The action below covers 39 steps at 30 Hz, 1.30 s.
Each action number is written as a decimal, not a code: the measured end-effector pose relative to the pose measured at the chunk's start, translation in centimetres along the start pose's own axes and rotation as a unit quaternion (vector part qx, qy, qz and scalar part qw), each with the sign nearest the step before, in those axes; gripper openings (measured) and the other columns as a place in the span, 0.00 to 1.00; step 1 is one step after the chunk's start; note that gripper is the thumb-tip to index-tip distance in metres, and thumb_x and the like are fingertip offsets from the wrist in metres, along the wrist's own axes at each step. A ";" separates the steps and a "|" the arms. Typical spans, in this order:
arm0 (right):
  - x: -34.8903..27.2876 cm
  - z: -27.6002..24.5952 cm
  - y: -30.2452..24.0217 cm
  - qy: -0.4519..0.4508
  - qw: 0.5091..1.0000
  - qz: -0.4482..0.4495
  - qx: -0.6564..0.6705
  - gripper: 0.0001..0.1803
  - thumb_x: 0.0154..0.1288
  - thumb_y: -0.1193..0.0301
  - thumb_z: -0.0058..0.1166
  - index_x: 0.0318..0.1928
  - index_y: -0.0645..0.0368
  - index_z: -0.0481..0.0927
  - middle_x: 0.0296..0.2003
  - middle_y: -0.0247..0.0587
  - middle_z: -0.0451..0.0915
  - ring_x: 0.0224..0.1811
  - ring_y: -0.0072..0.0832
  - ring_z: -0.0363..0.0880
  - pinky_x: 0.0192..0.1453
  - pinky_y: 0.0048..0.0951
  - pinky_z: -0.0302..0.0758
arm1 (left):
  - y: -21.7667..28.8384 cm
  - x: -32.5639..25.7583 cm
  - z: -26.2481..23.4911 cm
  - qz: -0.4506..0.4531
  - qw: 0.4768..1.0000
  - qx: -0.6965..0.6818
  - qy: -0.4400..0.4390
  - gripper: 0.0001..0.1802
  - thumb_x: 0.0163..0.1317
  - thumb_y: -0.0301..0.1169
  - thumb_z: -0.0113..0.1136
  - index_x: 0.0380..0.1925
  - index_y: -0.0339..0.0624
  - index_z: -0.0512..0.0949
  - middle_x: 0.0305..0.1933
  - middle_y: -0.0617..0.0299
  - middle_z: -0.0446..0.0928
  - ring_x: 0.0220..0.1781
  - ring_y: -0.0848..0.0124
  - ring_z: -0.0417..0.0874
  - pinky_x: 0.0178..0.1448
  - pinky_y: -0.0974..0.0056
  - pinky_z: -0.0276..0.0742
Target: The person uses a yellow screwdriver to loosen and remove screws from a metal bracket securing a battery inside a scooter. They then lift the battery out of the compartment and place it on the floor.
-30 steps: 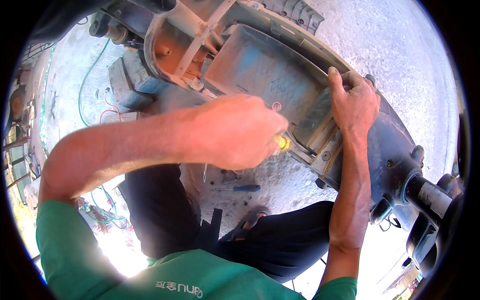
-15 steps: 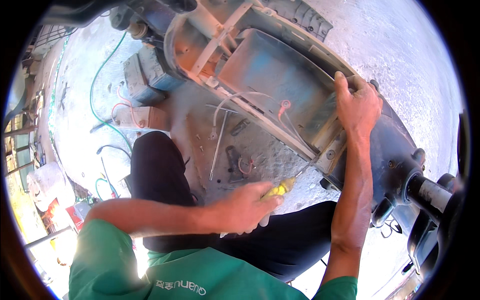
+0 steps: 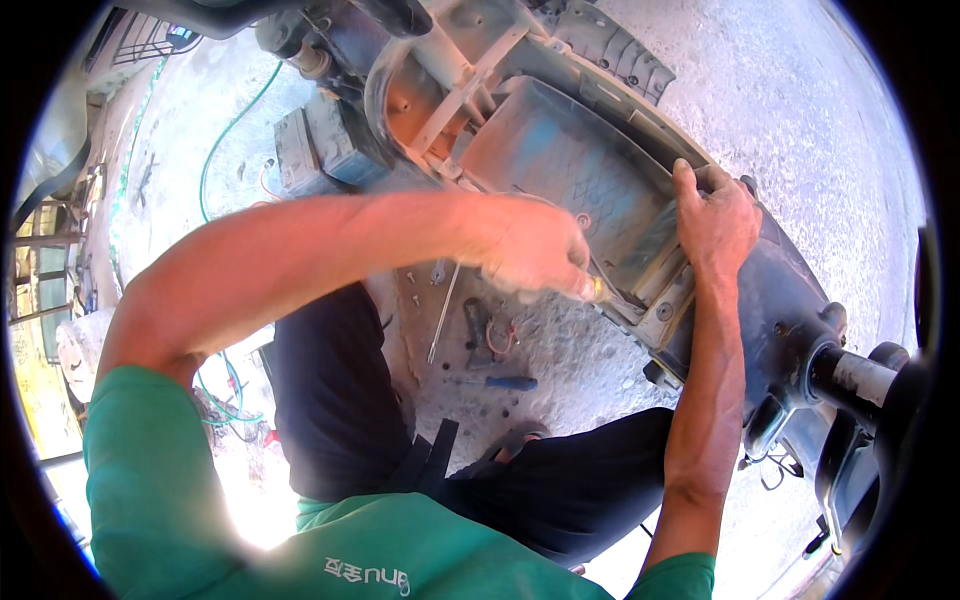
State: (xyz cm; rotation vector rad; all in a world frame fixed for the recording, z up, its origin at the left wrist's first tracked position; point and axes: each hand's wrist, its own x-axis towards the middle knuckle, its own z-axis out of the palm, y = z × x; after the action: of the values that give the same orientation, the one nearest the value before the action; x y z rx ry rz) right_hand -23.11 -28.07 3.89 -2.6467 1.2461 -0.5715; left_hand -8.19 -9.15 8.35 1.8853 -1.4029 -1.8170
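Observation:
A scooter-like vehicle body lies across the upper right, its open battery compartment (image 3: 560, 150) dusty with a blue-smeared floor. My left hand (image 3: 535, 248), a little blurred, is closed around a yellow-handled screwdriver (image 3: 598, 289). Its shaft points at the corner of the compartment's metal frame (image 3: 655, 310); whether the tip touches is unclear. My right hand (image 3: 718, 218) grips the compartment's rim at its right end, thumb up and fingers curled over. A red ring-ended cable (image 3: 583, 220) lies inside the compartment, partly behind my left hand.
On the ground below lie a long T-handle wrench (image 3: 444, 315), a blue-handled screwdriver (image 3: 512, 383) and several small parts. Batteries (image 3: 322, 150) stand at the upper left, beside a green cable (image 3: 237, 125). A dark plastic cover (image 3: 615, 50) rests beyond the vehicle.
My left hand has moved up and forward with the yellow-handled screwdriver, from above my lap to the compartment's near edge. My right hand keeps its hold. The blue-handled screwdriver has come into sight.

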 end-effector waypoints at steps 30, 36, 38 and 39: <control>0.0 0.3 0.5 0.009 0.998 0.018 0.063 0.24 0.67 0.48 0.58 0.35 0.57 0.90 0.31 0.43 0.87 0.48 0.41 0.84 0.67 0.42 0.67 | -1.7 -4.5 9.2 0.021 0.971 -0.170 0.167 0.22 0.78 0.48 0.51 0.48 0.38 0.80 0.30 0.61 0.78 0.32 0.73 0.80 0.39 0.61 0.76; 0.0 -0.1 0.2 -0.003 0.969 0.114 0.220 0.24 0.68 0.51 0.58 0.40 0.62 0.89 0.33 0.50 0.87 0.45 0.41 0.85 0.57 0.39 0.75 | -1.9 -3.4 8.0 0.033 0.980 -0.104 0.167 0.22 0.77 0.46 0.53 0.47 0.36 0.81 0.33 0.57 0.82 0.32 0.68 0.82 0.41 0.58 0.78; 0.3 0.3 1.2 0.019 0.966 0.088 0.240 0.23 0.69 0.52 0.59 0.39 0.63 0.89 0.32 0.43 0.86 0.40 0.30 0.81 0.50 0.32 0.75 | -1.9 -3.4 8.0 0.034 0.979 -0.089 0.183 0.22 0.76 0.46 0.54 0.48 0.35 0.81 0.34 0.56 0.83 0.33 0.67 0.83 0.42 0.57 0.79; 0.3 0.6 1.5 0.031 0.965 0.075 0.251 0.23 0.69 0.53 0.59 0.39 0.64 0.89 0.31 0.40 0.85 0.37 0.25 0.79 0.47 0.29 0.75 | -1.8 -3.6 7.9 0.033 0.977 -0.083 0.194 0.22 0.76 0.46 0.54 0.47 0.35 0.81 0.33 0.57 0.83 0.33 0.67 0.83 0.42 0.57 0.79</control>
State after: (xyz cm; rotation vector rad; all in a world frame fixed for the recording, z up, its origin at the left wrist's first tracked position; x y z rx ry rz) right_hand -23.74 -29.21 2.95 -2.1136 1.1214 -0.8221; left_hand -13.33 -1.94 7.70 1.9444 -1.1285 -1.3879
